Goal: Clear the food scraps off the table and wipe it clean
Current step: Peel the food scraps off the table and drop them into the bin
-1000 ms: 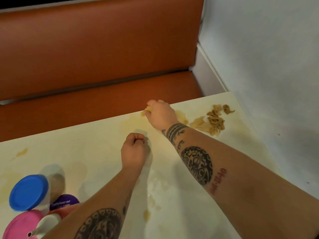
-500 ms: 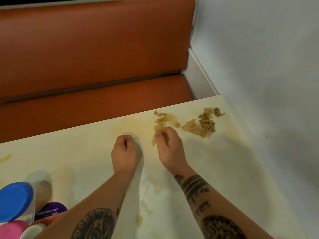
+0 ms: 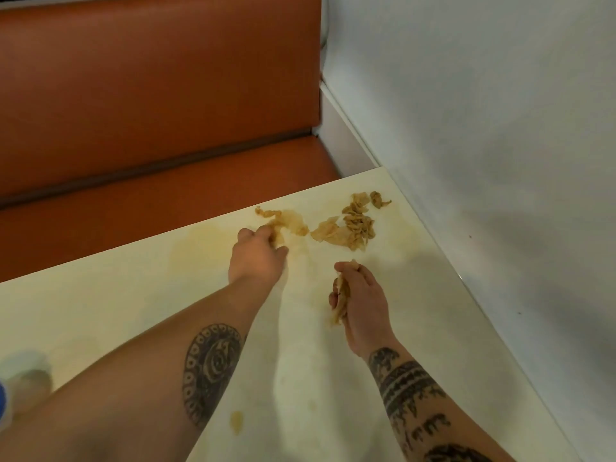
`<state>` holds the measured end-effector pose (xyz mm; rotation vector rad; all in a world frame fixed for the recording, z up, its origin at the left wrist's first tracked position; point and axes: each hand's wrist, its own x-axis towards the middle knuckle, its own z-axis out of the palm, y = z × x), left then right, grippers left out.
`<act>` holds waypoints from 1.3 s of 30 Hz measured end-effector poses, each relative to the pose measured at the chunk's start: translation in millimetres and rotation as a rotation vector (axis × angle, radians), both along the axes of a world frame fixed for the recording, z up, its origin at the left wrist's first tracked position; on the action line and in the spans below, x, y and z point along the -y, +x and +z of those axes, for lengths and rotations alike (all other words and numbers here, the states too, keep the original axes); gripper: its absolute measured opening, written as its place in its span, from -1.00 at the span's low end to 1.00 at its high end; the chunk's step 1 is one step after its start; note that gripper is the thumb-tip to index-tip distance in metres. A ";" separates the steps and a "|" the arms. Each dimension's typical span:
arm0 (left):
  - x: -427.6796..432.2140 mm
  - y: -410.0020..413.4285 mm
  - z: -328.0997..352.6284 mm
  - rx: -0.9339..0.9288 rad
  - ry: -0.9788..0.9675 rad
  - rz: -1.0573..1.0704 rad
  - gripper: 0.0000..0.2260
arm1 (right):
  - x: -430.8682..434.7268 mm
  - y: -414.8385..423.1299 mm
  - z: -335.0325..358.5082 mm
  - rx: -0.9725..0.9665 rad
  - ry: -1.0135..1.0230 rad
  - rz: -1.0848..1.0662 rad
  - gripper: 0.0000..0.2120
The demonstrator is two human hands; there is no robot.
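I see the table [image 3: 100,311] as smooth cream laminate, faintly glossy, with greasy brown smears. The scraps [image 3: 355,225] look wrinkled and limp. The seat [image 3: 150,95] reads as smooth orange leatherette; the wall [image 3: 483,111] is matt.

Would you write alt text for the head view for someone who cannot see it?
The right hand grips limp tan food scraps over a stained cream table; the left hand touches a tan scrap beside a crumpled tan heap.

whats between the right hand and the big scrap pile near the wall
In the head view, only a short bare stretch of table separates the right hand, which grips scraps, from the scrap pile.
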<state>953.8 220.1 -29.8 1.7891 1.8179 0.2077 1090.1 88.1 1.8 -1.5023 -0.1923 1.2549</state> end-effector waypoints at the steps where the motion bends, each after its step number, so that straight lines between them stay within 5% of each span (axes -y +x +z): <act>1: 0.4 0.9 -0.9 -0.023 0.016 -0.010 -0.77 | -0.6 1.1 1.1 0.010 0.007 0.005 -0.84; 6: 15.2 -7.6 2.4 0.133 0.089 -0.002 -0.84 | -26.3 0.5 5.5 0.244 -0.018 0.148 -0.68; 12: 40.0 -31.1 16.5 0.524 0.021 0.265 -0.81 | -80.8 -1.3 -1.5 0.530 0.077 0.342 -0.85; 16: 45.1 -41.3 20.5 0.668 0.017 0.422 -0.88 | -103.2 -3.2 -6.6 0.931 -0.059 0.687 -0.68; 19: 47.8 -49.3 22.7 0.793 -0.035 0.549 -0.80 | -103.3 -15.5 -13.5 1.025 -0.123 0.868 -0.59; 22: 49.4 -59.4 23.9 0.825 -0.078 0.573 -0.77 | -94.8 -31.6 -18.4 1.028 -0.007 0.901 -0.60; 25: 52.3 -70.2 22.7 0.823 -0.118 0.557 -0.94 | -88.7 -45.4 -21.7 1.109 0.027 1.072 -0.49; 27: 54.4 -77.5 18.4 0.786 -0.141 0.555 -0.81 | -86.9 -50.5 -27.5 1.194 -0.006 1.105 -0.51; 35: 61.0 -79.3 23.8 0.845 -0.172 0.658 -0.72 | -73.1 -46.4 -32.3 1.038 0.008 0.940 -0.70; 39: 64.8 -71.5 27.5 0.956 -0.216 0.756 -0.74 | -60.8 -37.2 -11.4 0.744 0.009 0.735 -0.60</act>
